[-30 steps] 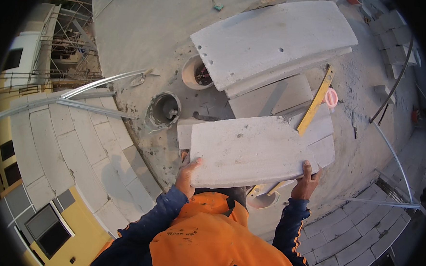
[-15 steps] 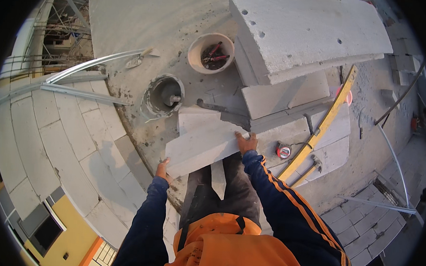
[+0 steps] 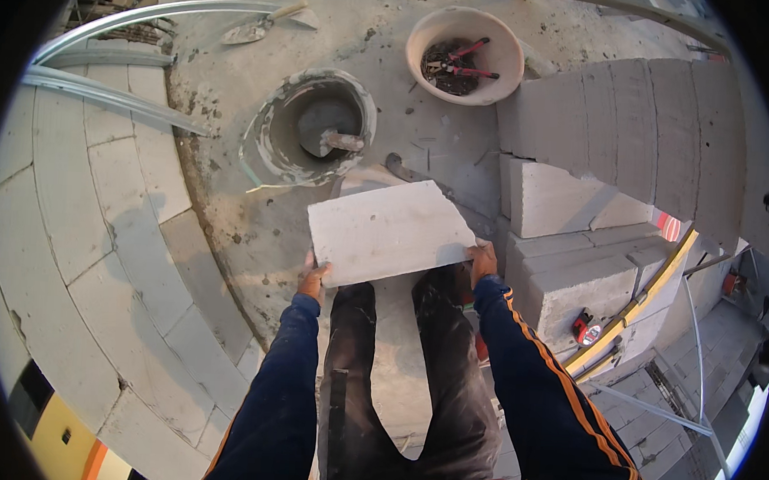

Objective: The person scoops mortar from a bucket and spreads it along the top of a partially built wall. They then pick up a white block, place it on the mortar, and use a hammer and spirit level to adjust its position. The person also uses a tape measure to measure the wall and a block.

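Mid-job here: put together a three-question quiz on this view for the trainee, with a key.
1. Multiple choice: what do the left hand and right hand hold between them?
a) a trowel
b) a concrete block
c) a wooden plank

2. True or false: the red-handled tool lies in the pale round tub, not in the mortar-smeared bucket.

3. Fill in the blank: a red and black ____ rests beside the yellow level.

Key:
1. b
2. True
3. tape measure
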### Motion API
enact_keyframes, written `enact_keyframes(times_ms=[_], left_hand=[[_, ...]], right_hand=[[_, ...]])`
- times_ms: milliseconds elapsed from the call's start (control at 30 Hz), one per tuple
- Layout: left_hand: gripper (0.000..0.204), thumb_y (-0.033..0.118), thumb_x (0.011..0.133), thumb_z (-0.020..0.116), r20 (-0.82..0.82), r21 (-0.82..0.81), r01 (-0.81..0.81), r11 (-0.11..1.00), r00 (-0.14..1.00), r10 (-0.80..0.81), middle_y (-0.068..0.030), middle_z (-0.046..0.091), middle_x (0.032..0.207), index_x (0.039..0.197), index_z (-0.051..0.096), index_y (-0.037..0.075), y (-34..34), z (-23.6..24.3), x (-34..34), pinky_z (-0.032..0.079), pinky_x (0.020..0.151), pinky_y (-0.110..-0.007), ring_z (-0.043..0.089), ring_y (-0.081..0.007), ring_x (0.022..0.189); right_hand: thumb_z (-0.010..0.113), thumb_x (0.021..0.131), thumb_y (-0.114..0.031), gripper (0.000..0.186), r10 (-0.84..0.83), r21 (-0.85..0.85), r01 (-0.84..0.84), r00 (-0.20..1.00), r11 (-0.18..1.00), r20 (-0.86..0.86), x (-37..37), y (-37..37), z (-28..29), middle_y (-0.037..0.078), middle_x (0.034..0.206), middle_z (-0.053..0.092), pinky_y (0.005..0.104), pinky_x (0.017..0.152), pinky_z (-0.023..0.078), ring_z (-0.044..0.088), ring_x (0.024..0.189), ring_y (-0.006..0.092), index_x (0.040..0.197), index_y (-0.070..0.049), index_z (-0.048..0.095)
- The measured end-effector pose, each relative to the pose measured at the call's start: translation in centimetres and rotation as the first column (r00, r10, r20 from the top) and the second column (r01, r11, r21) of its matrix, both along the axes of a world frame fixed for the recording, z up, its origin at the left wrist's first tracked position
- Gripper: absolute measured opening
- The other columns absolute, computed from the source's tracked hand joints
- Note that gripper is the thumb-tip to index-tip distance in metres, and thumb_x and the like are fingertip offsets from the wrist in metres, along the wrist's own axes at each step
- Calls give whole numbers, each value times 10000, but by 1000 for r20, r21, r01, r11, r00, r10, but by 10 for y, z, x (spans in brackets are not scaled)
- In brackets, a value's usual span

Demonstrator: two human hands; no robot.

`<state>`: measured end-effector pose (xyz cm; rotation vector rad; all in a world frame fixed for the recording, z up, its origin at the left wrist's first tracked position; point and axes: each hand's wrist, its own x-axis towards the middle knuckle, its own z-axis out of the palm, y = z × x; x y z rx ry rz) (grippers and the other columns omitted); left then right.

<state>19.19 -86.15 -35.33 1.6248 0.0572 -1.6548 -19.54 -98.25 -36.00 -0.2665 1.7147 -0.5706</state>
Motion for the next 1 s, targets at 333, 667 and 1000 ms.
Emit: enact_keyframes(times_ms=[333, 667, 1000], left_hand=[[588, 489, 913, 625, 315, 99, 358, 929, 874, -370, -168, 717, 1058, 988, 711, -88, -37, 95, -6, 462, 941, -306, 653, -193, 1015], [712, 599, 924, 544, 141, -156, 443, 883, 895, -424, -195, 674, 1113, 1237, 556, -41, -237, 353, -137, 499, 900, -435, 670, -294, 1001], [773, 441, 874, 701, 382, -562, 371, 739, 909, -166, -180, 511, 1366, 1410, 418, -39, -415, 479, -377, 389, 1030, -330, 511, -229, 1220]], right_hand=[[655, 803, -276, 442, 735, 174, -749, 529, 639, -423, 36, 71, 95, 245, 1105, 664, 401, 894, 520, 660, 1007, 364, 1159, -15, 643], [543, 990, -318, 461, -265, -334, 266, 963, 904, 50, -179, -103, 401, 176, 1087, 657, 388, 740, 586, 693, 868, 282, 1332, -14, 489], [687, 770, -634, 1056, -384, -456, -78, 425, 887, -820, -495, -425, 503, 350, 1367, 459, 438, 1079, 389, 498, 1257, 440, 1417, 124, 337]])
